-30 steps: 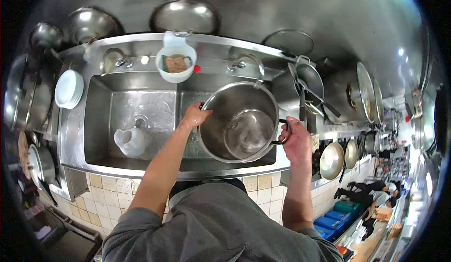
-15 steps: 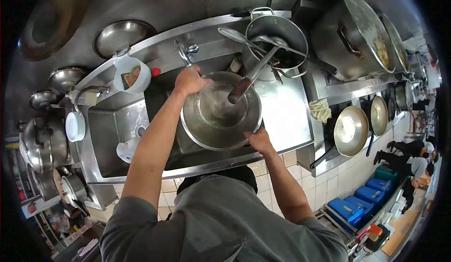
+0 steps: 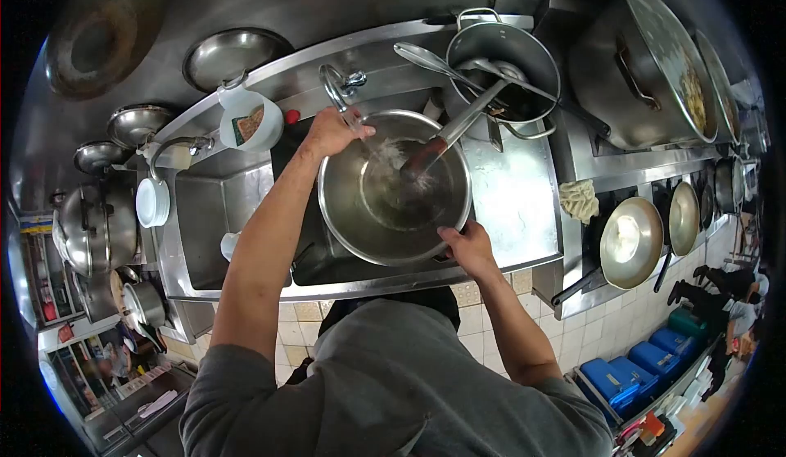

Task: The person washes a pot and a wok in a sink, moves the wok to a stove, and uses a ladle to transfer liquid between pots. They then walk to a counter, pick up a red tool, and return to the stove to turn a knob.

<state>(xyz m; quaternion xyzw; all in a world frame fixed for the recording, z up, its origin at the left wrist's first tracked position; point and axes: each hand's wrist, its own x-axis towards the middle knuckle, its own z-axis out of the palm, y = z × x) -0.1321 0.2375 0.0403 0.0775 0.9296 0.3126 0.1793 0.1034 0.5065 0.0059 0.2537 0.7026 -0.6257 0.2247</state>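
Observation:
A wide metal pot (image 3: 344,228) stands over the sink, with a little water inside it. My left hand (image 3: 332,135) is closed on its upper left edge, thumb laid over the rim. On the lower right, my right hand (image 3: 471,250) grips the pot at the rim, fingers partly hidden behind the wall. Water runs from the faucet (image 3: 337,84) beside my left thumb and splashes into the pot. Above the pot's right side hangs the wooden handle (image 3: 426,158) of a utensil that leans out of a second pot (image 3: 544,60).
A second sink basin (image 3: 221,240) lies to the left, with a white container of sponges (image 3: 260,133) above it. Stacked white bowls (image 3: 152,203) are at its edge. Frying pans (image 3: 630,240) and a large stockpot (image 3: 614,88) are on the right. Blue bins (image 3: 610,379) stand behind.
The water stream and its splash now show more clearly inside the pot. My left thumb lies lower over the rim. The whole view has shifted slightly; both hands stay on the pot.

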